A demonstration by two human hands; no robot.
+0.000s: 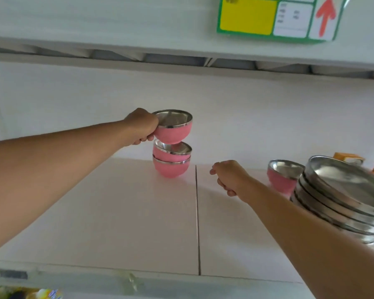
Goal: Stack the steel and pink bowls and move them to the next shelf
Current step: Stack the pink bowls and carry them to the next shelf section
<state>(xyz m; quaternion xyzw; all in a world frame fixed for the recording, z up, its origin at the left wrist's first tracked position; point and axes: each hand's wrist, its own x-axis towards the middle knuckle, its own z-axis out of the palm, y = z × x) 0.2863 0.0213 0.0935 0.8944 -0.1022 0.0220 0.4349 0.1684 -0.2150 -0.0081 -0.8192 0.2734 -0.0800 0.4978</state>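
My left hand (pixel 141 126) grips a pink bowl with a steel lining (pixel 174 128) by its left rim, holding it just above a stack of two like bowls (pixel 171 164). That stack stands on the white shelf (pixel 121 212), just left of the seam between two shelf boards. My right hand (pixel 229 176) hovers to the right of the seam with its fingers curled loosely, holding nothing. Another pink and steel bowl (pixel 283 176) stands alone further right. A stack of several larger steel bowls (pixel 341 195) sits at the right edge, partly cut off.
An upper shelf (pixel 181 50) runs overhead with a green, yellow and white label with a red arrow (pixel 276 17). Orange packets (pixel 348 158) lie at the back right. The white back wall (pixel 246 108) closes the shelf.
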